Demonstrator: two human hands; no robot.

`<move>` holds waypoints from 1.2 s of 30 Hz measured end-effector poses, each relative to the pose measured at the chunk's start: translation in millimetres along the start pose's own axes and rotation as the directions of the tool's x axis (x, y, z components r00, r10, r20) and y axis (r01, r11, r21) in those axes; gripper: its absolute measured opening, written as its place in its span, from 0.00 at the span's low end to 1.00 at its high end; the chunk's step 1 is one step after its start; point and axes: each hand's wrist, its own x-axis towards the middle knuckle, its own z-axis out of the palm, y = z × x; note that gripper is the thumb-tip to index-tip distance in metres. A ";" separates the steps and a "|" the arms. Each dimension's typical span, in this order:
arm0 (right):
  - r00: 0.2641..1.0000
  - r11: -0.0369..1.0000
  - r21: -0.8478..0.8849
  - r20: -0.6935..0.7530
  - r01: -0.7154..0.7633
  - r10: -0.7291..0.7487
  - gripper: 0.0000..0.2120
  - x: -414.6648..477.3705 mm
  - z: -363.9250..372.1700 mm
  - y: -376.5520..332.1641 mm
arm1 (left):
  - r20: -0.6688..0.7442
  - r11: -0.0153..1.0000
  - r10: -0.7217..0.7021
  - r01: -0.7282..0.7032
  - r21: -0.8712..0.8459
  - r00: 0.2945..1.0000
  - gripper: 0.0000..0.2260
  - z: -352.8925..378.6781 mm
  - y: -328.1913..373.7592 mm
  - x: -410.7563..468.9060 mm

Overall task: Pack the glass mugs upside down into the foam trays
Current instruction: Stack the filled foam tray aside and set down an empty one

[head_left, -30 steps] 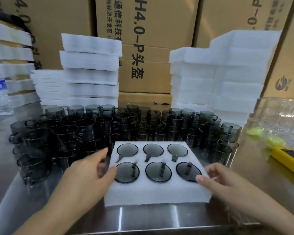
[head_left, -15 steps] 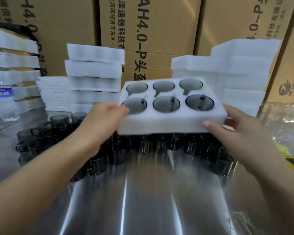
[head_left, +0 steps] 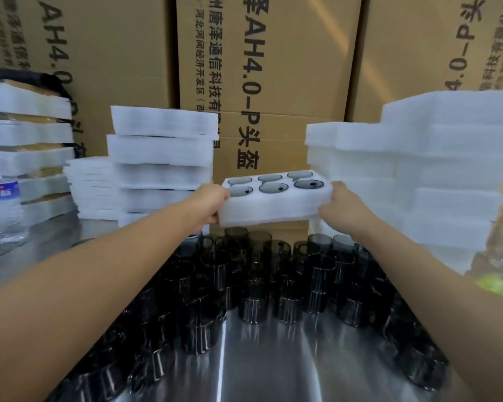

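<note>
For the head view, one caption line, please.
Both hands, left hand and right hand, hold a filled foam tray above loose glass mugs.

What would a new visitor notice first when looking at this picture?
The eye goes first to the filled foam tray, held up in the middle between the left hand and the right hand, with six dark mugs upside down in it. Below it, a crowd of loose dark glass mugs covers the shiny metal table. White foam stacks stand on both sides before tall cardboard boxes.
</note>
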 end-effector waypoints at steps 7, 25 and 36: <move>0.994 0.960 -0.258 0.021 0.107 -0.105 0.27 45.8 24.0 10.1 | -0.005 0.997 0.036 -0.036 0.073 0.999 0.08 11.7 3.2 70.0; 0.988 0.876 -0.480 0.108 -0.047 0.113 0.16 141.2 108.7 28.9 | 0.165 0.823 -0.071 -0.036 0.567 0.984 0.23 34.2 -27.0 163.2; 0.942 0.734 -0.643 0.336 0.218 0.014 0.12 118.4 89.3 10.1 | 0.242 0.656 -0.102 -0.118 0.746 0.965 0.21 20.7 -14.5 128.9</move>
